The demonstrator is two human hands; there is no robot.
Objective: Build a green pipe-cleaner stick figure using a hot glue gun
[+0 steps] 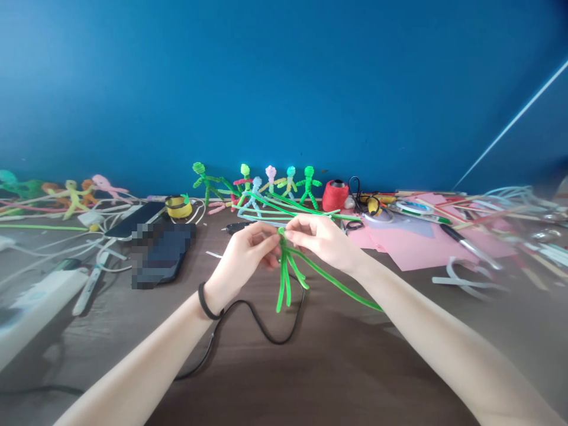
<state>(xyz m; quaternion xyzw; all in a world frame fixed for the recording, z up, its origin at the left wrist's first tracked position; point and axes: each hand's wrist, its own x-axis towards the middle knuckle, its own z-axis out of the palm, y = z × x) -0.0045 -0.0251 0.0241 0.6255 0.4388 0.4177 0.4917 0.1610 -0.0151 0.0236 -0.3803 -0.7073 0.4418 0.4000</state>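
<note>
Near the middle of the view, my left hand [244, 257] and my right hand [322, 239] meet at the top of a bundle of bright green pipe cleaners [286, 272]. Both hands pinch it between thumb and fingers. Several short green ends hang down below the fingertips, and one long strand curves off to the right under my right wrist. A dark band circles my left wrist. Behind the hands, loose green pipe cleaners [306, 210] lie on the table, and small pipe cleaner figures [309, 186] stand against the blue wall.
On the brown table [346, 367], a black cable [277, 342] runs beneath the hands. Phones [162, 254], white cables and a yellow tape roll [178, 207] are at left. Red yarn [335, 196], pink paper [412, 245], a black marker [470, 247] and sticks are at right.
</note>
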